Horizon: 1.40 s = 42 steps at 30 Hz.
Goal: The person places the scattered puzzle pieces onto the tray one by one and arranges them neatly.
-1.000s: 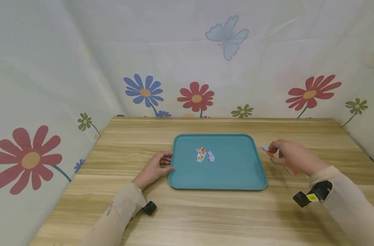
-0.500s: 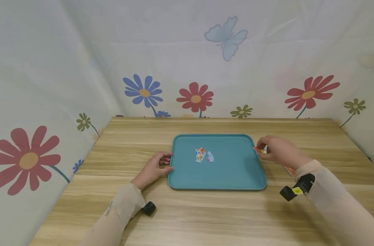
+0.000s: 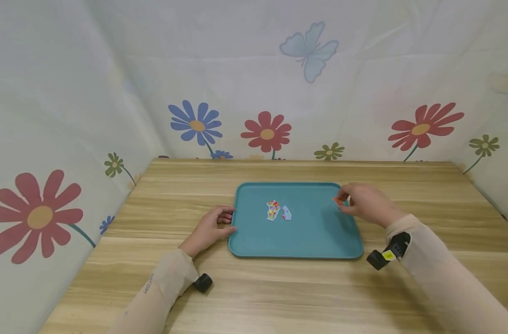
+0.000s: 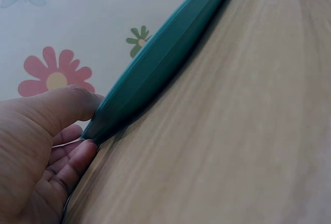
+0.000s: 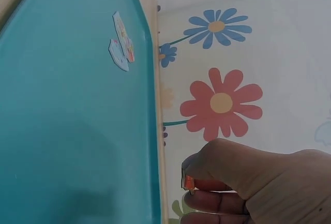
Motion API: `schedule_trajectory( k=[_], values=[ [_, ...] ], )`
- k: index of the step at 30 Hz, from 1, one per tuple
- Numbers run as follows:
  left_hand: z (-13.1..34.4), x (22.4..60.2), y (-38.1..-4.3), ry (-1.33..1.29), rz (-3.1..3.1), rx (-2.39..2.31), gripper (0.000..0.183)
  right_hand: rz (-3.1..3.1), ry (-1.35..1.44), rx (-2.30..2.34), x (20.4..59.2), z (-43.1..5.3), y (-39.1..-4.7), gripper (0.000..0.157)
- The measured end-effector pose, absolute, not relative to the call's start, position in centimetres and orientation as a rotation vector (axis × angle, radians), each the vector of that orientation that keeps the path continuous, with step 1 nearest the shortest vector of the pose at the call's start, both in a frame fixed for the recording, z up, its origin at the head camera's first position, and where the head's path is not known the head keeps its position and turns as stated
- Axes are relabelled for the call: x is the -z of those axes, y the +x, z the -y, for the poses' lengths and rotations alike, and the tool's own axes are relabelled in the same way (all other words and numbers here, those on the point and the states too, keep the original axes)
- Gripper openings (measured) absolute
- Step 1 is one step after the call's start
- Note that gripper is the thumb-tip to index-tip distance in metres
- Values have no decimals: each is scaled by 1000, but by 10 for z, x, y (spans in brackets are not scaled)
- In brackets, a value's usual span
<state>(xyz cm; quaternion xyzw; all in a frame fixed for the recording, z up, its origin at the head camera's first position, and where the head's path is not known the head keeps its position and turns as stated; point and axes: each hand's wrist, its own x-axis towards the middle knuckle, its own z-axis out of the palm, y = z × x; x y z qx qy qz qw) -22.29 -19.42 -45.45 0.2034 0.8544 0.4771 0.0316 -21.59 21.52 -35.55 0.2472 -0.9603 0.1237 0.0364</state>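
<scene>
An orange puzzle piece (image 3: 337, 201) is pinched between the thumb and fingers of my right hand (image 3: 368, 203), above the right rim of the teal tray (image 3: 295, 241). The right wrist view shows the edge of that piece (image 5: 187, 181) at the fingertips. Two printed puzzle pieces lie on the tray side by side: a larger colourful one (image 3: 273, 210) and a smaller pale blue one (image 3: 286, 213). My left hand (image 3: 210, 229) holds the tray's left edge. In the left wrist view its thumb (image 4: 77, 102) is against the rim, with the fingers curled beside it.
The tray sits on a wooden table (image 3: 287, 292). A white cloth (image 3: 220, 55) with printed flowers and a butterfly hangs behind the table and along its left side. Wrist cameras (image 3: 203, 283) are strapped to both forearms.
My right hand has carried the orange piece left from the table to over the tray's right rim. Another orange piece on the table is now hidden by the arm. The left hand stays put.
</scene>
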Motion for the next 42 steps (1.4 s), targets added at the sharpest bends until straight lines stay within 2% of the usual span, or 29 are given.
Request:
schedule_trajectory(
  k=[18,42],
  values=[
    [193,452,-222,616,-2628,-1482,53,2940,766,-435,372,-183,-226,8],
    [192,450,-221,591,-2628,-1463,54,3012,732,-458,389,-147,-234,14]
  ],
)
